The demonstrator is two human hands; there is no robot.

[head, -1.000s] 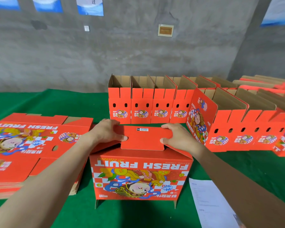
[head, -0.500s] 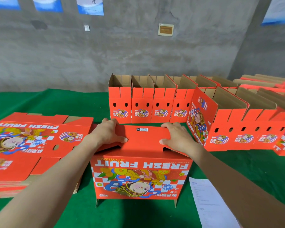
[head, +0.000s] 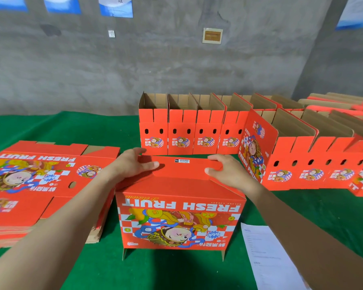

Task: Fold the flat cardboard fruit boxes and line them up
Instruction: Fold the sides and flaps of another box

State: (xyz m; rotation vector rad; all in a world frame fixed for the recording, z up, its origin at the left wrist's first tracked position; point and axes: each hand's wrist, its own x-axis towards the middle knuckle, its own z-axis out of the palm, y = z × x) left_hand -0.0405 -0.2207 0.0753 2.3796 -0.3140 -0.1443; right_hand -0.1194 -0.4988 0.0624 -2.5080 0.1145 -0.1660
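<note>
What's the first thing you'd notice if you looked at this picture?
The bright red fruit box with a cartoon figure, right in the middle on the green table, with the left hand and right hand on its top flaps. Then the long row of folded boxes standing open behind it, and the stack of flat boxes on the left.

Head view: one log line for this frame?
red printed cardboard fruit box: erected, print upside down | left hand: on top flap | right hand: on top flap
</note>
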